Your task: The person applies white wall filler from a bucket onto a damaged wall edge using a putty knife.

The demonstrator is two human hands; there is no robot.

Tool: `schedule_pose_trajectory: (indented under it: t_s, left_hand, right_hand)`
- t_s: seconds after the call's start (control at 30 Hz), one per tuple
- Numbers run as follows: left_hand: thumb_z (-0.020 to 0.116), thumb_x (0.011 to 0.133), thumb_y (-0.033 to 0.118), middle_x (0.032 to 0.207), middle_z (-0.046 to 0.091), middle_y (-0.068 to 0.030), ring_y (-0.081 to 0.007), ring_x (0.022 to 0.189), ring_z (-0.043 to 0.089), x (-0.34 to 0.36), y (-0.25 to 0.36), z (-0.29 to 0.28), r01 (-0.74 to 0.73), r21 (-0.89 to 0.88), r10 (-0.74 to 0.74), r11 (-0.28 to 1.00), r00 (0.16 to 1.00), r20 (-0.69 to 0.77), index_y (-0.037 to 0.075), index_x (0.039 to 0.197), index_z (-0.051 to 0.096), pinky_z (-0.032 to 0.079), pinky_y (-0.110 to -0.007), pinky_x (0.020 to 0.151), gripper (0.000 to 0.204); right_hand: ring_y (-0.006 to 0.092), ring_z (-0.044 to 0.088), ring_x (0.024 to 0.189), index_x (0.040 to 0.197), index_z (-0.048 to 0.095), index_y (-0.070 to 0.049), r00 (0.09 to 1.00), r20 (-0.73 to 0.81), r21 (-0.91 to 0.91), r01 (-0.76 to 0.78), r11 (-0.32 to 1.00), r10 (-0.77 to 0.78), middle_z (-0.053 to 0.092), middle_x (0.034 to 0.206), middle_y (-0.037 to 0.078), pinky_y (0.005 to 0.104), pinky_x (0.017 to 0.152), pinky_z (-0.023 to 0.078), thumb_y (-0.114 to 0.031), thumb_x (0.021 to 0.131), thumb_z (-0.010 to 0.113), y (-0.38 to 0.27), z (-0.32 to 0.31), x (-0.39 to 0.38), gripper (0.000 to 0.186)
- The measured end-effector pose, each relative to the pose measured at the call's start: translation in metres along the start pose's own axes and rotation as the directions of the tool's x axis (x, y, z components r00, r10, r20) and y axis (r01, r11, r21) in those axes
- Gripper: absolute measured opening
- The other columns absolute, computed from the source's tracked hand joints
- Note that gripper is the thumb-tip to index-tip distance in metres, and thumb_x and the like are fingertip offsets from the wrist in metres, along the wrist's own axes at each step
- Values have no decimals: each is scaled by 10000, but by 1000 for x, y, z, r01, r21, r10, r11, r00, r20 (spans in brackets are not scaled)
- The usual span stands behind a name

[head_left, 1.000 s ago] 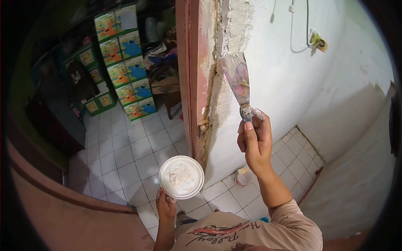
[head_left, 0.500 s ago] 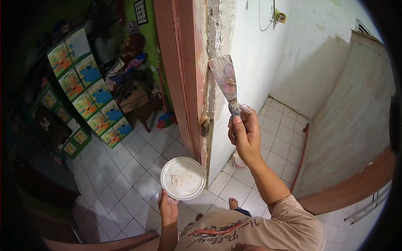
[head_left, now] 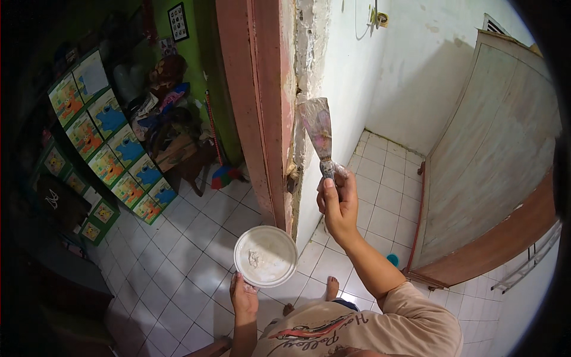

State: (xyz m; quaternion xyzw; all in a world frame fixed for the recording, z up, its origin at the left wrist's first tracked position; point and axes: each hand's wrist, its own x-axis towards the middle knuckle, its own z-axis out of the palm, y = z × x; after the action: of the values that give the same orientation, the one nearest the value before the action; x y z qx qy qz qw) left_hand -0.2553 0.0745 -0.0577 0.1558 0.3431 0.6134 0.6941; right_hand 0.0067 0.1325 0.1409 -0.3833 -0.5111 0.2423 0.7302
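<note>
This looks like a lived-in home, with a pink door frame just up and left of the right grip. Farther left of that grip stands a tall cabinet with cartoon fronts (bright, playful ones), near piled cloth and a broom; up and to the left, a small framed picture hangs by a green wall. Below the grip, a bare foot rests on white floor tiles.
</note>
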Motion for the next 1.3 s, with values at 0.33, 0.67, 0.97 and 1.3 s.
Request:
schedule_pose_trajectory:
  t_s: [0.33, 0.67, 0.97, 1.3]
  left_hand:
    - [535, 1005, 206, 1167, 653, -91, -216, 1054, 648, 2, -12, -8, 5, -50, -3, 999, 999, 37, 73, 1155, 564, 551, -385, 855, 203]
    - [527, 1006, 216, 1179, 647, -94, -213, 1068, 639, 4, -10, -10, 3, -43, -1, 999, 998, 55, 66, 1177, 564, 528, -389, 906, 230]
    - [525, 1007, 213, 1169, 650, -92, -208, 1066, 632, 3, -11, 0, 10, -50, -8, 999, 999, 36, 59, 1162, 574, 526, -373, 872, 224]
    - [528, 1004, 208, 1163, 652, -86, -208, 1059, 640, 4, -12, 0, 18, -55, -17, 998, 999, 34, 68, 1149, 575, 535, -375, 870, 207]
  right_hand:
    - [40, 449, 643, 1264, 443, -12, 993, -22, -143, 109, 984, -113, 539, 863, 28, 197, 542, 389, -149, 1025, 499, -14, 5, 24, 281]
    - [54, 460, 664, 1264, 442, 17, 988, -44, -145, 144, 979, -151, 541, 860, 24, 215, 576, 408, -136, 1022, 498, -15, 8, 21, 292]
    - [78, 490, 677, 1265, 454, 11, 987, -52, -199, 142, 970, -155, 572, 893, 40, 231, 593, 427, -125, 1016, 506, -4, 2, 8, 289]
    - [46, 447, 626, 1280, 426, 0, 988, -17, -138, 151, 979, -154, 536, 872, 31, 203, 539, 388, -115, 1028, 482, 4, -5, 3, 283]
